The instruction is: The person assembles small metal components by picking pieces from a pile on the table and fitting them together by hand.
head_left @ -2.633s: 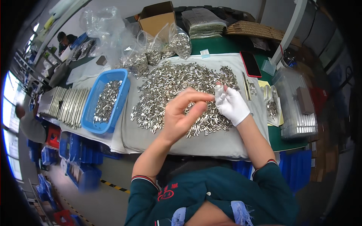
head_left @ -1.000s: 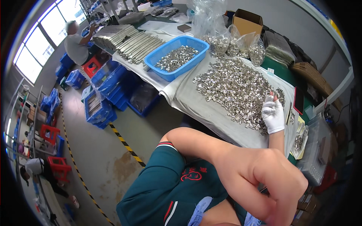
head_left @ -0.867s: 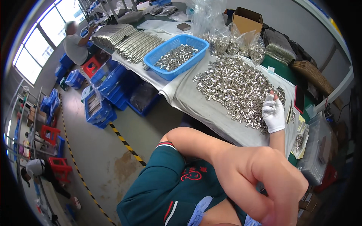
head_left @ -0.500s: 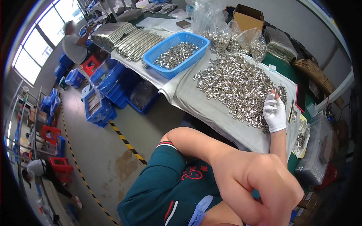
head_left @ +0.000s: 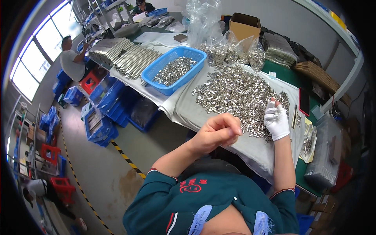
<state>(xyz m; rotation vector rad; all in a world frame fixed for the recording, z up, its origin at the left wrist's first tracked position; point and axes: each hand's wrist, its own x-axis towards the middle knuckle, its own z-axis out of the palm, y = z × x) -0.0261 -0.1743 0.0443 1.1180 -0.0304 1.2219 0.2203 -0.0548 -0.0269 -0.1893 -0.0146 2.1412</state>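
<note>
The left hand, thumb and forefinger pressed together, is positioned near the metal pieces; the gloved right hand is beside them, its grip indeterminable.

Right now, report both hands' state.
Left hand: curled closed; contents cannot be told.
Right hand: gloved, fingers curled by metal pieces; grip cannot be told.

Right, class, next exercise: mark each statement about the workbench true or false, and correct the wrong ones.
1. The right hand wears a white glove. True.
2. The left hand is gloved too. False: the left hand is bare.
3. The blue basket holds small metal pieces. True.
4. The phone lies left of the loose pile. False: the phone lies right of the loose pile.
5. The cardboard box is open. True.
</note>
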